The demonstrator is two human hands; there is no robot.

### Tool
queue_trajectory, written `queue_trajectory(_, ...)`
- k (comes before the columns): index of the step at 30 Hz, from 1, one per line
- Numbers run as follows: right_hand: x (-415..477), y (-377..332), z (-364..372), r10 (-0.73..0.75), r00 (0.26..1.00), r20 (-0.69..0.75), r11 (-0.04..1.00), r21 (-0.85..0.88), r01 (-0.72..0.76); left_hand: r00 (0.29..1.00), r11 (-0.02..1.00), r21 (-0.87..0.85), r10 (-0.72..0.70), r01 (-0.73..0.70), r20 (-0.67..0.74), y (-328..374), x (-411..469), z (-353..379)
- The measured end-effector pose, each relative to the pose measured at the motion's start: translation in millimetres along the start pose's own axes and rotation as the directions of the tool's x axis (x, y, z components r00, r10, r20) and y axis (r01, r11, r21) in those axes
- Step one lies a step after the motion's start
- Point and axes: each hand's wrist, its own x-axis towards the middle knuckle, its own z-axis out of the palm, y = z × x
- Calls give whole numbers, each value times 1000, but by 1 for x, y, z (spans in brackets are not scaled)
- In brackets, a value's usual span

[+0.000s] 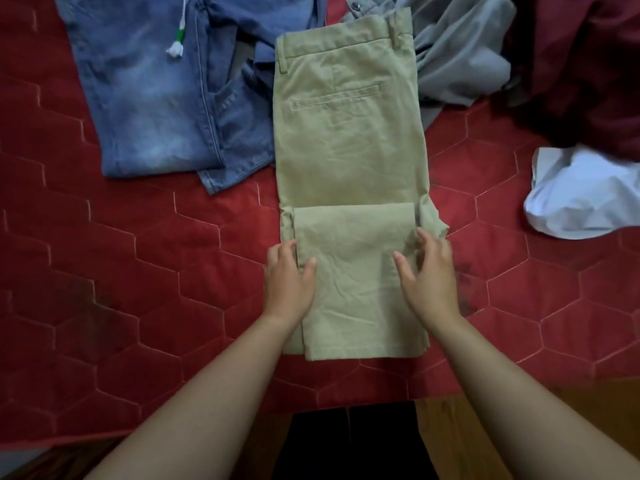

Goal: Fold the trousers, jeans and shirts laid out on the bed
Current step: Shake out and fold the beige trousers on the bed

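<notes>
Khaki trousers lie lengthwise in the middle of the bed, waistband at the far end, back pocket up. Their leg part is doubled back over itself near me, its folded edge about halfway up. My left hand grips the left edge of that folded part, thumb on top, fingers curled round the side. At the right edge my right hand does the same. Blue jeans with a white and green drawstring lie flat to the left, one corner tucked under the khaki trousers.
A grey garment is crumpled behind the trousers at the right. A dark maroon cloth is heaped at the far right, a pale blue shirt bunched below it. The red quilted bedspread ends at the near edge, wooden floor below.
</notes>
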Motion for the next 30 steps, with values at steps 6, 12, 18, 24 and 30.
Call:
queue_trajectory(6,34,-16,9,110,991,78,990,85,-117,989,982,-141,-137,128,-55,13,42,3)
queue_trajectory(12,34,-18,5,124,992,0,979,164,-123,992,964,-235,-128,124,-4,11,34,2)
queue_trajectory(18,45,-32,-6,84,991,-108,967,249,-54,975,910,-415,-114,25,-192,34,32,-8)
queue_trajectory(24,100,-72,-42,-78,963,-259,941,301,157,948,832,-517,35,-203,-315,90,83,-46)
queue_trajectory(30,201,-131,-53,-172,959,-224,926,295,235,961,791,-585,13,-179,-278,129,164,-73)
